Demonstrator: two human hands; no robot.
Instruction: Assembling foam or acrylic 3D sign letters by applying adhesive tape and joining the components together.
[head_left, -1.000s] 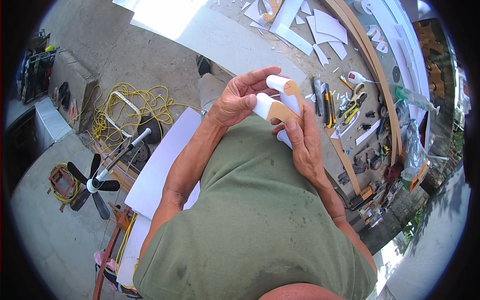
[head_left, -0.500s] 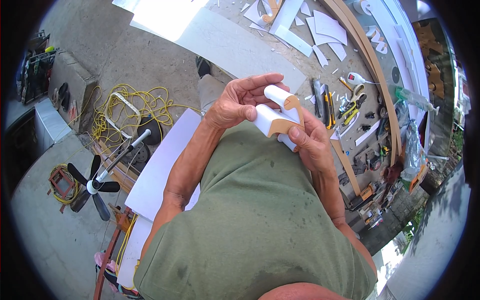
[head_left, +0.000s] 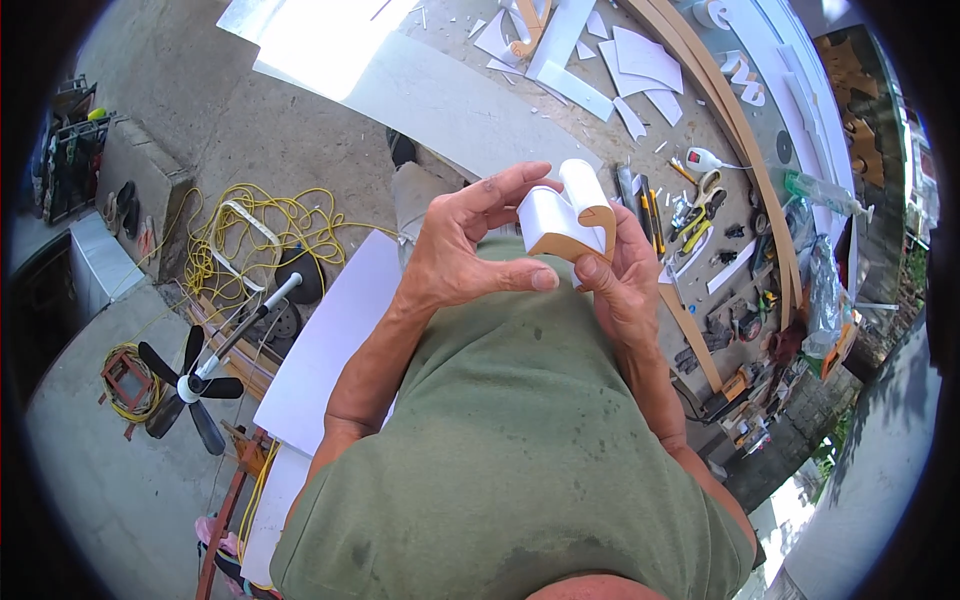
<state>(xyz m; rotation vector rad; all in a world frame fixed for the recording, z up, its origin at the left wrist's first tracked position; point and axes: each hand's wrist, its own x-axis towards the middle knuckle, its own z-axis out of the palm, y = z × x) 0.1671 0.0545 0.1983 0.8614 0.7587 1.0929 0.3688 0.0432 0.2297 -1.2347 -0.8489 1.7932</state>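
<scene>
My right hand (head_left: 622, 275) grips a small curved piece (head_left: 565, 243) in front of my chest, thumb on its near side. The piece has smooth white sides and a flat tan face, with a rounded lobe and a notch; a small reddish mark shows on the tan. Around its left side curves my left hand (head_left: 465, 235), open, thumb stretched below the piece and fingers bent behind its upper left corner. Whether those fingertips touch it, I cannot tell. The lower part of the piece is partly hidden by my right hand.
White offcuts (head_left: 645, 65) and a large pale sheet (head_left: 450, 95) lie ahead on the floor. Cutters and pliers (head_left: 700, 225) are scattered to the right, beside long tan strips (head_left: 755, 140). Leftward are a tangled yellow cord (head_left: 250, 240) and a black-bladed fan (head_left: 190, 385).
My left thumb has come off the white side and swung down below the piece. The piece has turned in my right hand, its lobe now pointing more upward.
</scene>
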